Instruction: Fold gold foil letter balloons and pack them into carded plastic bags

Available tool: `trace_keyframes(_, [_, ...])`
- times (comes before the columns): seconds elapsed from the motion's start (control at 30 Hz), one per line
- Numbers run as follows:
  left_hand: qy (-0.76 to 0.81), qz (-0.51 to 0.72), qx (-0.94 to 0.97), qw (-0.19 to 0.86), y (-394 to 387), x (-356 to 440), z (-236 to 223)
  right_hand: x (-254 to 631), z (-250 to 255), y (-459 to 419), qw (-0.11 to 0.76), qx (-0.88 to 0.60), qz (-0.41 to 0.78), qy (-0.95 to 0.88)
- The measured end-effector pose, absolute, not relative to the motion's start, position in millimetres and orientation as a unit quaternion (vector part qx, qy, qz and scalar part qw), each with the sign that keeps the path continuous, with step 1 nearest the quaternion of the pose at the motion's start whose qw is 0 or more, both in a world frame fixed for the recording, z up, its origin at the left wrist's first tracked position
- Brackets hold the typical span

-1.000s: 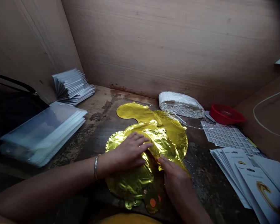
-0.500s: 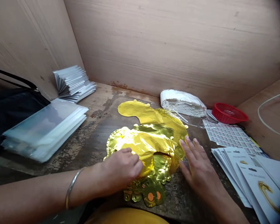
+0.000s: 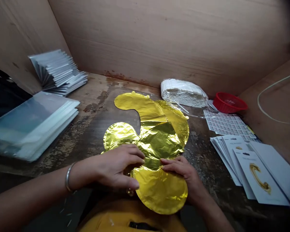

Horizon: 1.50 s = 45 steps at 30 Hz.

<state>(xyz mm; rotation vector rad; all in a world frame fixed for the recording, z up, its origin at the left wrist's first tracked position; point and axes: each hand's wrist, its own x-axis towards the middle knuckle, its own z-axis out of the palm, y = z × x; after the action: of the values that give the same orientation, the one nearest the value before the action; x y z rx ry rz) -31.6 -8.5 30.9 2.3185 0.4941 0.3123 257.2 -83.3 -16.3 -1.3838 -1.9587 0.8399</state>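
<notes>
Several flat gold foil balloons (image 3: 160, 140) lie overlapped on the dark worn table, the nearest one with a rounded end hanging toward me over the front edge. My left hand (image 3: 118, 166), with a metal bangle at the wrist, rests on the foil at its left side. Its fingers lie extended and its thumb is spread apart. At the right side of the same balloon, my right hand (image 3: 181, 169) has its fingers on top of the foil and grips it; the thumb is mostly hidden.
On the left are a fanned stack of folded packets (image 3: 59, 72) and clear plastic sleeves (image 3: 36, 125). At the back right are a wrapped white straw bundle (image 3: 183, 93) and a red basket (image 3: 229, 102). Sticker sheets (image 3: 228, 124) and printed cards (image 3: 258, 175) lie to the right.
The upper balloon has been turned, and its rounded end now extends toward me. My left fist has opened onto the foil. My right hand has moved inward from beside the balloons and taken hold.
</notes>
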Motion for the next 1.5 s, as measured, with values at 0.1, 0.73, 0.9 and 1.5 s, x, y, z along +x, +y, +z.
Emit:
trace_keyframes(0.1, [0.174,0.132,0.892,0.395,6,-49,18,256,-11,-84,0.285,-0.537,0.333,-0.721])
trace_keyframes(0.73, [0.470,0.228,0.815,0.250,-6,-17,-12,217,-16,-72,0.289,-0.793,0.152,-0.514])
trace_keyframes(0.9, [0.478,0.213,0.804,0.282,-8,-11,-6,216,-15,-69,0.265,-0.796,0.140,-0.525])
trace_keyframes(1.5, [0.251,0.065,0.958,0.123,5,48,-7,216,0,-59,0.140,-0.800,0.063,-0.580])
